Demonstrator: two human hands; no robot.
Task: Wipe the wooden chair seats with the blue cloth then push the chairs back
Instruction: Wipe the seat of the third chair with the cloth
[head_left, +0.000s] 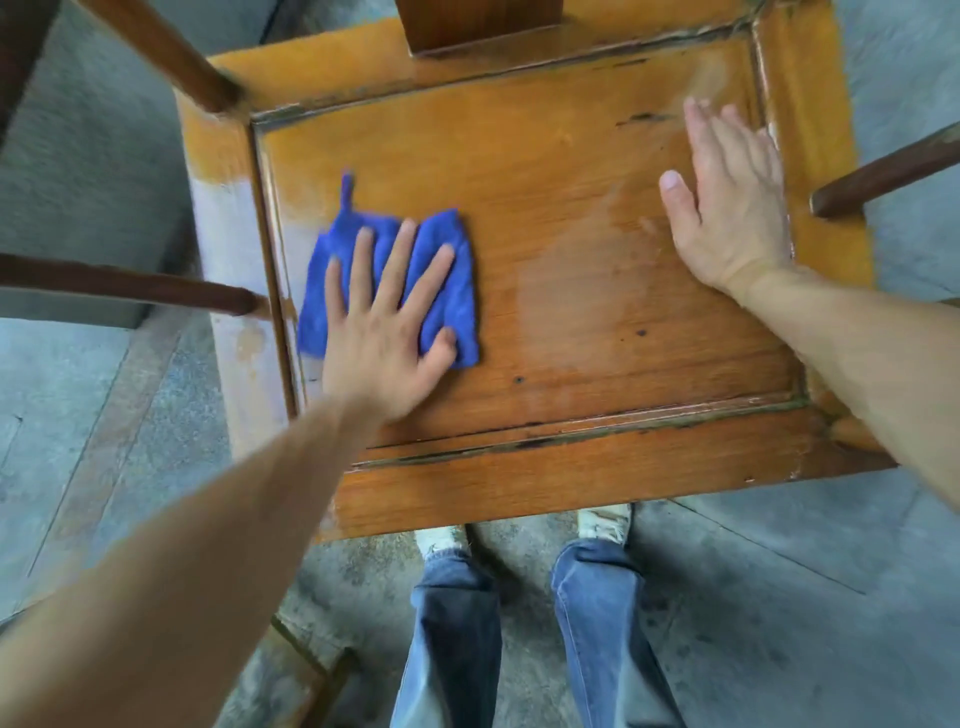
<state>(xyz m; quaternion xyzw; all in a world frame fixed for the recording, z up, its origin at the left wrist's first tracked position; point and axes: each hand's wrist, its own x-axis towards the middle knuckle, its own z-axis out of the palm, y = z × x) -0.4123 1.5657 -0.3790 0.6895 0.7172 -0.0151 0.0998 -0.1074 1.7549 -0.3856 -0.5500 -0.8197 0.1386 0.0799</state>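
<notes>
An orange-brown wooden chair seat with a worn frame fills the middle of the head view. A blue cloth lies flat on the seat's left part. My left hand presses on the cloth with spread, straight fingers. My right hand rests flat on the seat's right side, fingers straight, holding nothing. A paler patch shows on the seat between the two hands.
Dark wooden armrests jut in at the left and right, and a back post rises at the upper left. The chair's back splat stands at the top. My legs in jeans stand on grey concrete floor before the seat.
</notes>
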